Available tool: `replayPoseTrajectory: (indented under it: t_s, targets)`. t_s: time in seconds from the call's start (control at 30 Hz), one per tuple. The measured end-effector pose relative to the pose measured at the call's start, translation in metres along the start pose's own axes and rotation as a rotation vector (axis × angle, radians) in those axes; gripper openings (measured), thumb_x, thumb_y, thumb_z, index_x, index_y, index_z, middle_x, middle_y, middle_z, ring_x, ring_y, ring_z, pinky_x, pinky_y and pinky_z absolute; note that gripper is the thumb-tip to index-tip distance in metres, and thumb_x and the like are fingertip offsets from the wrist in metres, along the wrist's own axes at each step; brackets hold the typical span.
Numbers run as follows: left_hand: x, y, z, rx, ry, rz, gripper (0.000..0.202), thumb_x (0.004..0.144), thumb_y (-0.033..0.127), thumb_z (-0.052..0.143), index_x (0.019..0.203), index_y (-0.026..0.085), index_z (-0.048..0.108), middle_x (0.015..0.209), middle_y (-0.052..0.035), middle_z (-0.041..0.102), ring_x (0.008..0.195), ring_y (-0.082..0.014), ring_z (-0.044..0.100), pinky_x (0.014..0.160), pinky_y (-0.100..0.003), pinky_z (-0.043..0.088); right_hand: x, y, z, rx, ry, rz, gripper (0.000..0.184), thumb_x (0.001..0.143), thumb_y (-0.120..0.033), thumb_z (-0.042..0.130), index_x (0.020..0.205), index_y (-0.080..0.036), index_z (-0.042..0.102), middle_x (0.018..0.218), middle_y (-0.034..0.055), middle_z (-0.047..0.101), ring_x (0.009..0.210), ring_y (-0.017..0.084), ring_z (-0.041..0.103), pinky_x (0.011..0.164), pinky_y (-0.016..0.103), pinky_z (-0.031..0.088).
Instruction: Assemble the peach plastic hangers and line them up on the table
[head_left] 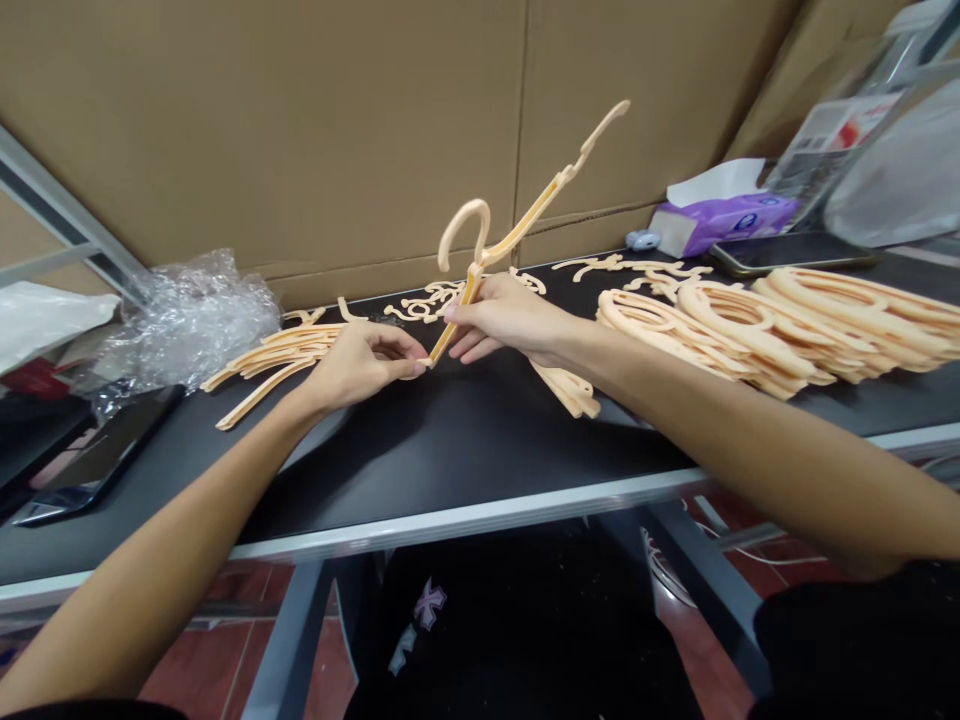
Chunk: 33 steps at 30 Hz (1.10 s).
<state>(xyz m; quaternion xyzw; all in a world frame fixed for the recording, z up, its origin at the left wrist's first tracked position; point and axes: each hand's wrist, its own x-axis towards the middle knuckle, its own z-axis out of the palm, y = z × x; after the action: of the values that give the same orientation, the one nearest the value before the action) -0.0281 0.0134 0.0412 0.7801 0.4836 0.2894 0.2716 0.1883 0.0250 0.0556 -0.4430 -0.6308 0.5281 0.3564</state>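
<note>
A cream plastic clothes hanger (529, 215) is held up over the black table, its hook upward and one arm pointing to the upper right. My right hand (499, 315) is closed round its other arm, just below the hook. At that arm's lower end my left hand (375, 362) pinches a small cream piece, mostly hidden by the fingers, touching the hanger's tip. Beyond my left wrist lies a pile of cream hanger arms (277, 355). Small loose cream pieces (431, 300) are scattered behind my hands. More cream strips (568, 390) lie beneath my right wrist.
Stacked cream hangers (750, 325) cover the table's right side. Behind them are a phone (795, 252) and a purple tissue pack (720, 220). Crumpled clear plastic (202, 320) and a dark flat device (105, 455) sit at left. A cardboard wall (337, 130) closes off the back.
</note>
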Motion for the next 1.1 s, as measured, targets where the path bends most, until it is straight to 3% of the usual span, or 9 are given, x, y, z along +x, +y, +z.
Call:
replayPoseTrajectory:
  t_s: [0.33,0.63,0.93,1.1]
  targets:
    - [0.002,-0.007,-0.005,-0.051,-0.006,-0.06,0.027,0.067,0.041,0.085,0.082,0.018,0.081,0.078,-0.0057,0.079,0.071,-0.0196,0.072,0.072,-0.032,0.06,0.006,0.004,0.001,0.082,0.006,-0.058,0.016,0.101,-0.012,0.059,0.085,-0.015,0.061,0.081,0.0098,0.073,0.074,0.016,0.077,0.075,0.026,0.068]
    - [0.001,0.001,-0.008,-0.055,-0.078,-0.135,0.037,0.067,0.041,0.084,0.096,0.017,0.084,0.079,-0.006,0.078,0.068,-0.0198,0.07,0.069,-0.032,0.059,0.003,0.005,0.004,0.057,-0.006,-0.127,0.014,0.102,-0.015,0.06,0.089,-0.016,0.062,0.085,0.0056,0.072,0.077,0.013,0.075,0.078,0.025,0.067]
    - [0.0,0.003,-0.015,0.11,-0.247,-0.023,0.045,0.084,0.053,0.069,0.103,0.015,0.085,0.071,-0.0017,0.07,0.062,-0.0137,0.056,0.058,-0.024,0.042,0.006,0.005,0.007,0.088,0.014,-0.144,0.015,0.102,-0.012,0.06,0.087,-0.015,0.063,0.079,0.005,0.072,0.072,0.015,0.075,0.075,0.028,0.067]
    - [-0.001,0.007,-0.014,0.116,-0.208,-0.044,0.045,0.082,0.051,0.07,0.103,0.013,0.084,0.078,-0.0038,0.076,0.067,-0.0145,0.06,0.062,-0.023,0.045,0.003,0.003,0.009,0.122,0.042,-0.159,0.018,0.102,-0.011,0.06,0.084,-0.015,0.062,0.077,0.0053,0.072,0.071,0.015,0.076,0.073,0.028,0.067]
